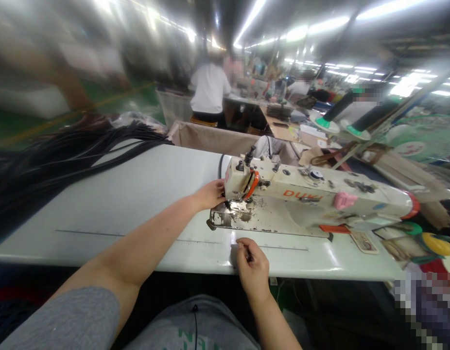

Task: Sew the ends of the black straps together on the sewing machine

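A cream industrial sewing machine point(305, 194) stands on a white table point(137, 194). My left hand point(211, 193) reaches behind the machine's needle end, its fingers curled and partly hidden by the machine head. My right hand point(251, 267) rests at the table's front edge, fingers pinched on something small and dark that I cannot make out. The metal needle plate point(239, 218) lies between the two hands.
A heap of long black straps point(64, 155) covers the table's left side. Thread cones point(341, 114) stand behind the machine. A person in a white shirt point(210, 90) sits at a far table. Small coloured items point(434, 243) lie at the right.
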{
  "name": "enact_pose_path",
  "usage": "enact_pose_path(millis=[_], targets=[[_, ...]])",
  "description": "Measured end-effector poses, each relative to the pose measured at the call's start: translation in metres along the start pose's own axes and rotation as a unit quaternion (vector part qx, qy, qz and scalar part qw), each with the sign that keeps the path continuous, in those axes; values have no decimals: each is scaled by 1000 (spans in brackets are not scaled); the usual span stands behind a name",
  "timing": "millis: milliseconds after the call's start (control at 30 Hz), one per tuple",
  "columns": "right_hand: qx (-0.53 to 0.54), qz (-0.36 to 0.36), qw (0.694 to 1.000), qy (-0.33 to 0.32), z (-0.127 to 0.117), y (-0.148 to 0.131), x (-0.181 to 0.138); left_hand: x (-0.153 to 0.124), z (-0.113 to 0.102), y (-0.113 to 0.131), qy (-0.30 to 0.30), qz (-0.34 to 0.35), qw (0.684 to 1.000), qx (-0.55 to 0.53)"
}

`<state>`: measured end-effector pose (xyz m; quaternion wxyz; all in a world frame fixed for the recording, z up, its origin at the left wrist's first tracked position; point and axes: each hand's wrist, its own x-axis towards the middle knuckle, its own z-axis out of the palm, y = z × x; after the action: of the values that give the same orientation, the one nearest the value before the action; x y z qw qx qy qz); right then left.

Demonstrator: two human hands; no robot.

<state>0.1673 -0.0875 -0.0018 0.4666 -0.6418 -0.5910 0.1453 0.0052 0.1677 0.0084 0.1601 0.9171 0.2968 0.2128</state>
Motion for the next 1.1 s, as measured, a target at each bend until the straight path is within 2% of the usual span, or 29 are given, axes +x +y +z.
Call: enact_pose_path(millis=[267,533,767,967,1100], targets=[[1,-21,1000,6,-1,-2,0,-9,-6,0,20,-2,999,-29],[-4,-25,1000,10,-1,-3,-1,-22,-8,10,31,-35,999,6],[3,-33,999,10,0,-2,0,-39,-4,26,38,-114,992,-43],[10,-23,1000,4,-2,-7,1,-39,-5,35,32,-147,988,-36],[16,-23,1000,-1,-2,-8,1,-48,-2,51,26,-194,980,-35]])
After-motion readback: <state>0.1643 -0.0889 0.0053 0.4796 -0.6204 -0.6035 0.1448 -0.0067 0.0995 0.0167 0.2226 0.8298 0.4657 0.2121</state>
